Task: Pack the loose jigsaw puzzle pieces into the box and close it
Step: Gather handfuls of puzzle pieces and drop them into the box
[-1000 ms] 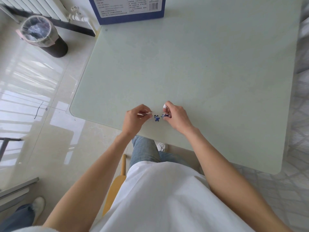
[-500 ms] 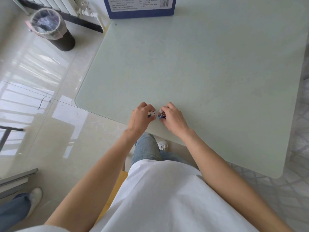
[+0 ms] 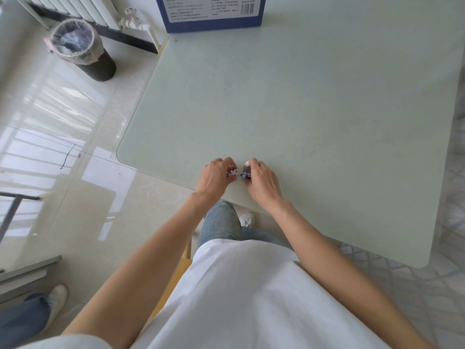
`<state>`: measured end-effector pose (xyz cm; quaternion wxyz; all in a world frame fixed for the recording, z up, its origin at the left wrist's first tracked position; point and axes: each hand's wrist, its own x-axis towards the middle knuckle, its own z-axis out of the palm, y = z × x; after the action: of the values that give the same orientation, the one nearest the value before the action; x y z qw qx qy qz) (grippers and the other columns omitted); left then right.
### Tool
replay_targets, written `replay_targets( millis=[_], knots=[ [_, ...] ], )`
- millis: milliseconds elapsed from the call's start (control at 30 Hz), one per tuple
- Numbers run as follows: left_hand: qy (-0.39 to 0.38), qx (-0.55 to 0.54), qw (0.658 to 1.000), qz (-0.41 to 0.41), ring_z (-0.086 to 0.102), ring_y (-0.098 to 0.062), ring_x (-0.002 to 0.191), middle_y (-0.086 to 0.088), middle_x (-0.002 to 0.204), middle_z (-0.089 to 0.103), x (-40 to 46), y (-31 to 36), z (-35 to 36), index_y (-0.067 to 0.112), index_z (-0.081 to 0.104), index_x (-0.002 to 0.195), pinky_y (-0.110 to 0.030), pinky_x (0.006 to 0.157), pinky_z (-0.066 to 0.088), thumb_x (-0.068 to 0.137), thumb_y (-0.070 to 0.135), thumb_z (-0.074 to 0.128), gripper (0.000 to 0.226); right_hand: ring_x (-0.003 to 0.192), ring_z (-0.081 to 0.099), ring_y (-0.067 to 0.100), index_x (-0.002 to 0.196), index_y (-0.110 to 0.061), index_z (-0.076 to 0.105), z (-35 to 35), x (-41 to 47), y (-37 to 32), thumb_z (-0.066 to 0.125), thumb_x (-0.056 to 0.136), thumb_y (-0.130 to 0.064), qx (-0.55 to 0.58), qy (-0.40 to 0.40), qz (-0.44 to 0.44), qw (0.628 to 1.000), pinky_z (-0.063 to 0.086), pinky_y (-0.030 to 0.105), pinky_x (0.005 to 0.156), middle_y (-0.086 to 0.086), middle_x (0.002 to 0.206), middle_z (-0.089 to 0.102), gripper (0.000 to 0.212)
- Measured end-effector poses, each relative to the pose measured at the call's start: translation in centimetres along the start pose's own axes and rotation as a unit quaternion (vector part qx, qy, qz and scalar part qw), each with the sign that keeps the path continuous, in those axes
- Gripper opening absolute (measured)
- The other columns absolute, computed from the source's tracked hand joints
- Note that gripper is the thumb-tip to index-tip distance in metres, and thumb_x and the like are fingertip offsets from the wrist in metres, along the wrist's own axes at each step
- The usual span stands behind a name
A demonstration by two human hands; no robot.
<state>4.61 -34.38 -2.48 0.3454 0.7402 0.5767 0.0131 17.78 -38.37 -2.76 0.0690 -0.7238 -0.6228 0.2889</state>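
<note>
The box (image 3: 214, 15), blue-edged with a printed white panel, stands well ahead of both hands at the far table edge; it is probably light, rigid cardboard, best gripped by its side walls. The table (image 3: 314, 109) has a smooth, pale glass-like top, likely slippery, so pieces may slide; glossy floor tiles and a lined bin (image 3: 83, 50) lie off to the left. The left hand (image 3: 216, 177) pinches pale puzzle pieces (image 3: 232, 171); the right hand (image 3: 261, 181) pinches blue pieces (image 3: 245, 174). These are thin, light and bendable: hold by the edges.
</note>
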Motion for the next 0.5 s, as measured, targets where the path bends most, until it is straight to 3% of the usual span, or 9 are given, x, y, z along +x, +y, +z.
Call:
replay_targets(
  millis=[133,333,500],
  knots=[
    [-0.013,-0.022,1.000,0.000,0.058,-0.028,0.084,-0.012,0.097,0.060,0.3,-0.4,-0.2,0.009,0.061,0.108,-0.025,0.069,0.037,0.082,0.018,0.068,0.029,0.097,0.056,0.032,0.113,-0.005,0.055,0.2,0.0,0.3,0.055,0.090,-0.013,0.012,-0.011,-0.001,1.000,0.039,0.033,0.079,0.015,0.109,0.056,0.024],
    [-0.016,-0.086,0.996,-0.011,0.057,-0.017,0.075,-0.001,0.085,0.058,0.2,-1.1,-1.2,0.011,0.068,0.091,-0.020,0.062,0.034,0.076,0.017,0.074,0.017,0.086,0.057,0.029,0.097,-0.007,0.063,-1.7,-0.5,1.4,0.063,0.084,-0.011,0.059,0.026,0.023,0.998,0.034,0.028,0.068,0.012,0.097,0.059,0.014],
    [0.032,-0.130,0.991,-0.004,0.067,-0.013,0.075,0.001,0.078,0.072,0.1,-0.7,-5.6,0.015,0.072,0.081,-0.021,0.066,0.047,0.073,0.018,0.077,0.009,0.079,0.065,0.024,0.082,-0.009,0.067,-6.4,0.1,1.7,0.074,0.074,-0.013,0.109,0.049,0.051,0.992,0.048,0.031,0.069,0.005,0.081,0.072,0.011]
  ],
)
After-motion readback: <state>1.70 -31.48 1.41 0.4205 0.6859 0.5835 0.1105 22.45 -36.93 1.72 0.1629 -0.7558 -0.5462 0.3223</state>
